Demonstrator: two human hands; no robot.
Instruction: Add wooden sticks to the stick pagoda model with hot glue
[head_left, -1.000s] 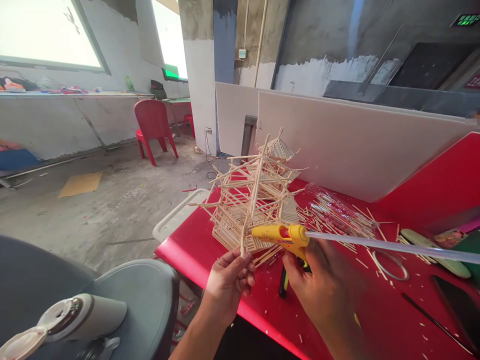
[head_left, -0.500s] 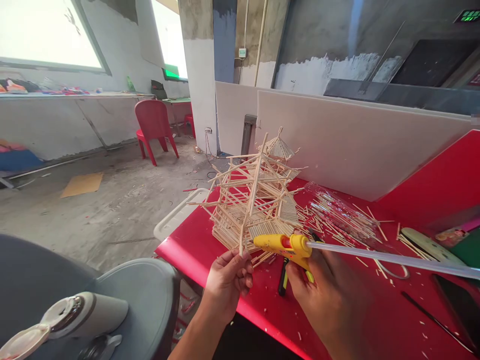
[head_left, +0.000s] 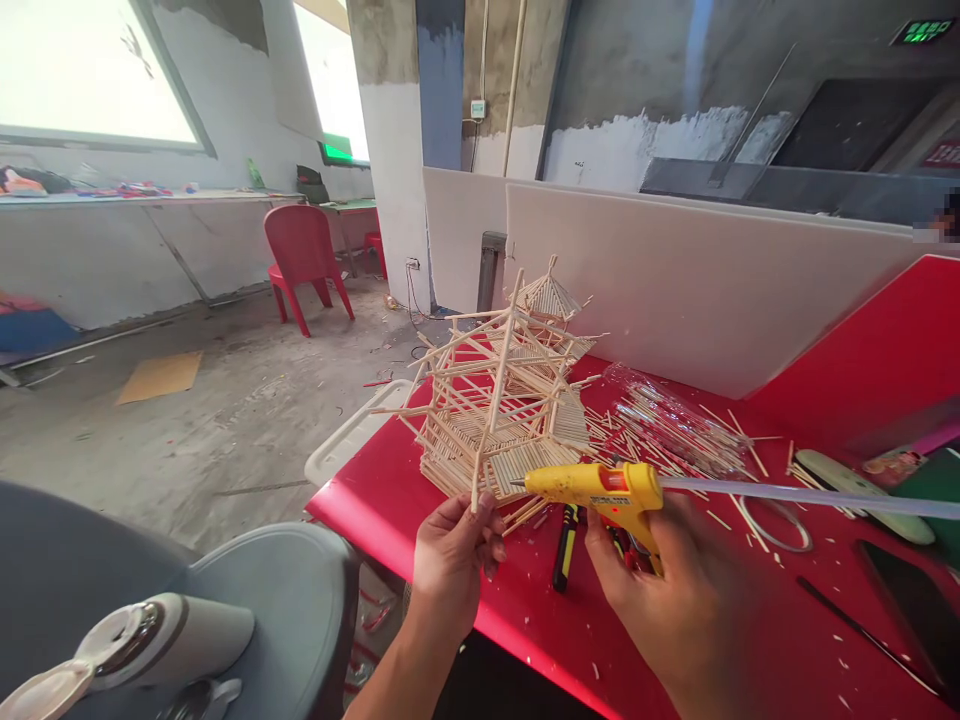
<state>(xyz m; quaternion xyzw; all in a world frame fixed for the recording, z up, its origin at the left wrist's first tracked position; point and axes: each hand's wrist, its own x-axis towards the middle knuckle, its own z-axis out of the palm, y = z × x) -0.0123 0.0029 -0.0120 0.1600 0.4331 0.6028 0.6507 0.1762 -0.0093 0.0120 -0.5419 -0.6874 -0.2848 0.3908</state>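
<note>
My left hand (head_left: pixel 459 545) pinches the lower end of a thin wooden stick (head_left: pixel 475 485), which joins the near edge of a tiered stick model (head_left: pixel 499 390). A yellow hot glue gun (head_left: pixel 592 487) is in my right hand (head_left: pixel 667 590), its fingers wrapped round the handle. The gun's nozzle points left toward the held stick, with a gap between them. A long translucent glue stick (head_left: pixel 810 495) runs out of its back to the right. Beneath the gun, a black and yellow tool (head_left: pixel 565 550) lies on the red table (head_left: pixel 570 640).
Loose sticks and a clear plastic bag of sticks (head_left: pixel 679 425) lie right of the model. A dark phone (head_left: pixel 911 595) is at the right edge. A white bottle (head_left: pixel 176 640) lies on a grey stool (head_left: pixel 292 580) at the left. A red chair (head_left: pixel 300 250) stands behind on the floor.
The glue gun and my right hand have moved right, so the nozzle is farther from the held stick. My left hand keeps its pinch. The view has shifted slightly.
</note>
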